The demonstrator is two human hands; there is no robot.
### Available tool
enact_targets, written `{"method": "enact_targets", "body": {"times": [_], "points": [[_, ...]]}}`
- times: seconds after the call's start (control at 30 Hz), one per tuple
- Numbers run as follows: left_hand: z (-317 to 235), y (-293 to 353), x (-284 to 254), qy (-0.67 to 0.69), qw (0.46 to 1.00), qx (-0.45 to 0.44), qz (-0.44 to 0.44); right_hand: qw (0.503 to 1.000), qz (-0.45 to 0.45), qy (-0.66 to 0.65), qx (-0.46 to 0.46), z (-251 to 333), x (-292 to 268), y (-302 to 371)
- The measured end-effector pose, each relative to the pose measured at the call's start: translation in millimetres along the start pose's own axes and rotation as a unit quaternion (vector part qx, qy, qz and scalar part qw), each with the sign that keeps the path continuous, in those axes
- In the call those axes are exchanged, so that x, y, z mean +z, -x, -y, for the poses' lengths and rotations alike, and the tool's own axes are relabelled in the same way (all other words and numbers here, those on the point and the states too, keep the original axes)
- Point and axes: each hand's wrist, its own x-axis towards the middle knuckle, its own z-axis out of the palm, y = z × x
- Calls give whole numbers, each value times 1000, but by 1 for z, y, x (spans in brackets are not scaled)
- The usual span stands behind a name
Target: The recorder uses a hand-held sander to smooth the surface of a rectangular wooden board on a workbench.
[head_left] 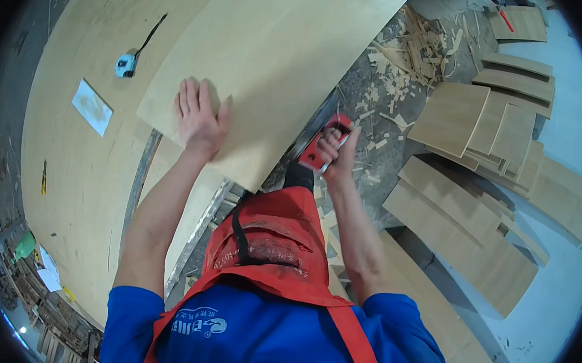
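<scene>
My left hand (203,120) lies flat on a pale plywood board (272,59), fingers stretched out, near the board's left corner. In my right hand (339,154) is a red hand plane (325,142) with a metal edge, held beside the board's right edge. My fingers wrap round its body. Whether its sole touches the board edge cannot be made out. The board rests on a larger sheet of wood (74,186), its near corner jutting toward my red apron (267,237).
On the large sheet lie a tape measure (125,65), a white paper (92,107) and a yellow cutter knife (44,178). Wood shavings (415,52) cover the floor at the right. Several cut panels (464,207) lean and lie along the white wall (523,339).
</scene>
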Motion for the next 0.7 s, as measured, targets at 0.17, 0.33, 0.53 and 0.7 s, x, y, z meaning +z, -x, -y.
{"method": "enact_targets", "body": {"times": [0.17,0.33,0.53,0.7], "points": [[4,6,9,9,999,14,-50,998,-36,-34,42,-108,-31,91],[10,10,14,21,997,26,-74,992,-127,-4,27,-145,-20,124],[14,12,18,28,996,18,-84,926,-138,339,-97,-36,52,58],[19,6,21,116,989,2,-90,617,-39,745,-251,-61,25,87]]}}
